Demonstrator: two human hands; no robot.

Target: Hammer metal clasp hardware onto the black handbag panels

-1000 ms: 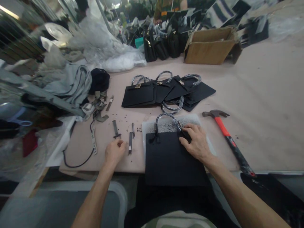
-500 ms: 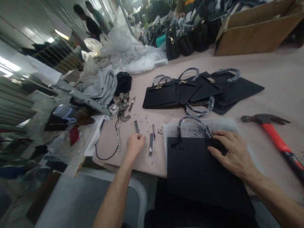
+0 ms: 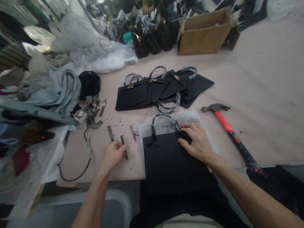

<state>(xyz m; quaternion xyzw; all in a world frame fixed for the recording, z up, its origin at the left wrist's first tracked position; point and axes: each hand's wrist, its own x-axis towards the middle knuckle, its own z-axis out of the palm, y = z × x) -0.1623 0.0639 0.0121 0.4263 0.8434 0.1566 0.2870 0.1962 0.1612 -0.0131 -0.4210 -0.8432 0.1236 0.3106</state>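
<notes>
A black bag panel (image 3: 163, 158) lies across the table's front edge, with a plastic-wrapped handle (image 3: 163, 116) at its top. My right hand (image 3: 196, 141) grips the panel's upper right corner by the handle's base, thumb and fingers closed around the black tab there. To the left, my left hand (image 3: 114, 155) is closed, with its thumb and fingertips on a narrow flat metal tool (image 3: 123, 141). Another flat metal strip (image 3: 110, 133) lies just beyond those fingers. A slim metal rod (image 3: 133, 133) rests between the left hand and the panel, beside several tiny dark bits.
A red-handled claw hammer (image 3: 224, 122) lies to the right. Behind are several stacked black bag panels (image 3: 133, 95) with wrapped handles. A cardboard box (image 3: 201, 38), finished black bags (image 3: 140, 44) and clear plastic wrapping (image 3: 106, 60) stand farther back. A black cord (image 3: 71, 180) curls at left.
The view has swung to the right, so the table's things appear farther left. My left hand has come onto the narrow flat tool, which now lies tilted. My right hand stays on the panel.
</notes>
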